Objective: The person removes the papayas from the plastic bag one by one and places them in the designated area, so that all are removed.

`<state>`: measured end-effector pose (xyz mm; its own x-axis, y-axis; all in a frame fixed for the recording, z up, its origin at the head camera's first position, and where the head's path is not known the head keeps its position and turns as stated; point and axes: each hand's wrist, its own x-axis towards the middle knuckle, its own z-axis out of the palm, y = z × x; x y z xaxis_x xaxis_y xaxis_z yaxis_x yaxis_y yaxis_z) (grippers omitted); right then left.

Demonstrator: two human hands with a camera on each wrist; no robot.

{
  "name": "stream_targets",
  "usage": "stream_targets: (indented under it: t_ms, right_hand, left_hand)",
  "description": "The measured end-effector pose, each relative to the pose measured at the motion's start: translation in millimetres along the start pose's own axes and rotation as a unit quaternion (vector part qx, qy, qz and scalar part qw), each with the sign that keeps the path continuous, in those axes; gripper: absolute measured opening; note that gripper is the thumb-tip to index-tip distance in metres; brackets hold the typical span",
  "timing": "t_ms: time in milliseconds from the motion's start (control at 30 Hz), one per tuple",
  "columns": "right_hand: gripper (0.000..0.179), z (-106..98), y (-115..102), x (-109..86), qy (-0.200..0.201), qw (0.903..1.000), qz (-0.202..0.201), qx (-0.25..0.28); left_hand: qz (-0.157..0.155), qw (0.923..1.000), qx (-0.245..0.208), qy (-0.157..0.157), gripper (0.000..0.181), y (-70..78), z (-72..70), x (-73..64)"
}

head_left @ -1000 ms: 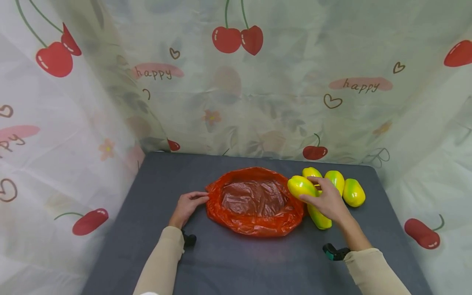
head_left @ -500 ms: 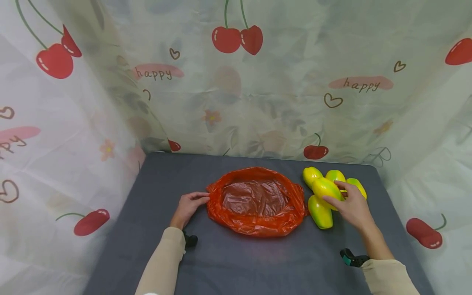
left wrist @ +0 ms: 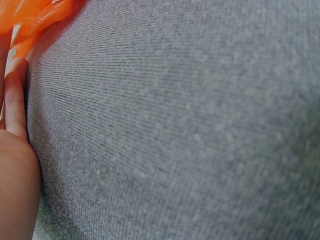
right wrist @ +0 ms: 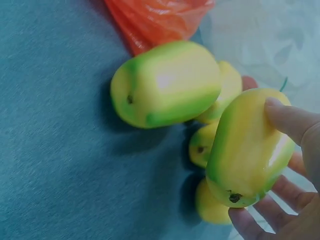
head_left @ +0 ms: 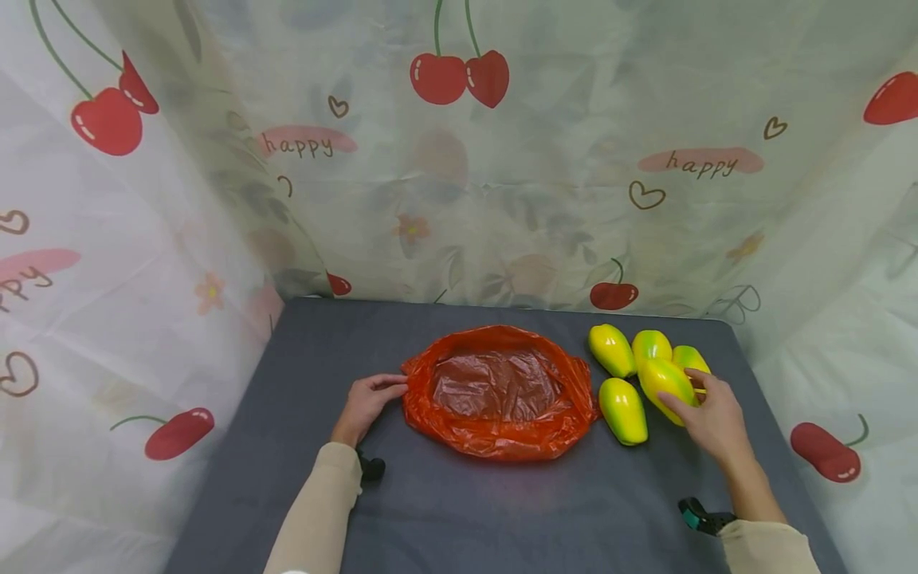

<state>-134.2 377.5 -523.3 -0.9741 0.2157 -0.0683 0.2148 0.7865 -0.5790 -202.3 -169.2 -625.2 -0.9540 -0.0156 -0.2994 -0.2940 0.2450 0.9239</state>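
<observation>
A red plastic bag (head_left: pixel 495 438) lies spread on the grey table with its mouth facing up. At its left edge my left hand (head_left: pixel 362 405) pinches the plastic between thumb and fingers; the left wrist view shows the fingertips (left wrist: pixel 19 67) against the orange-red film. My right hand (head_left: pixel 717 414) grips a yellow-green papaya (right wrist: pixel 247 150), thumb on one side and fingers on the other. This papaya is held above the table, right of the bag. Another papaya (head_left: pixel 623 411) lies beside the bag's right edge.
Behind lie more papayas, one at the back left (head_left: pixel 612 351), one in the middle (head_left: pixel 651 346) and one partly hidden (head_left: pixel 690 359). A printed curtain (head_left: pixel 459 199) stands around the table (head_left: pixel 445 510) at the back and sides.
My right hand has moved right and slightly toward me, carrying the papaya from the bag's right edge past the others. The left hand and bag stay almost in place.
</observation>
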Motion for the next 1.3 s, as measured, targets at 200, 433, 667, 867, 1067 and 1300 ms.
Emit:
stream_targets:
  t_ms: [200,433,667,867,1067,1300]
  right_hand:
    - [0.086,3,15,-5.4,0.007,0.9998,-0.004,-0.018]
    - [0.086,12,23,-8.5,0.002,0.9998,0.005,-0.017]
    - [0.084,21,27,-9.8,0.010,0.9999,0.005,-0.007]
    - [0.084,28,29,-9.4,0.011,0.9999,0.006,-0.005]
    - [0.083,32,28,-10.5,0.007,0.9999,0.011,-0.007]
    - [0.086,34,31,-9.1,-0.012,0.9996,0.024,-0.004]
  left_hand:
    - [0.003,1.0000,-0.007,-0.004,0.027,4.0,-0.2,-0.5]
    - [-0.002,0.9998,-0.017,-0.005,0.032,4.2,-0.5,0.4]
    - [-0.007,0.9999,-0.010,0.002,0.033,-0.2,-0.6,0.9]
    - [-0.011,0.9998,-0.013,0.005,0.033,-1.9,-0.7,0.3]
    - [-0.010,0.9998,-0.015,0.004,0.031,-1.7,-0.7,0.2]
    - [0.000,0.9999,-0.013,-0.004,0.031,1.0,-1.0,2.2]
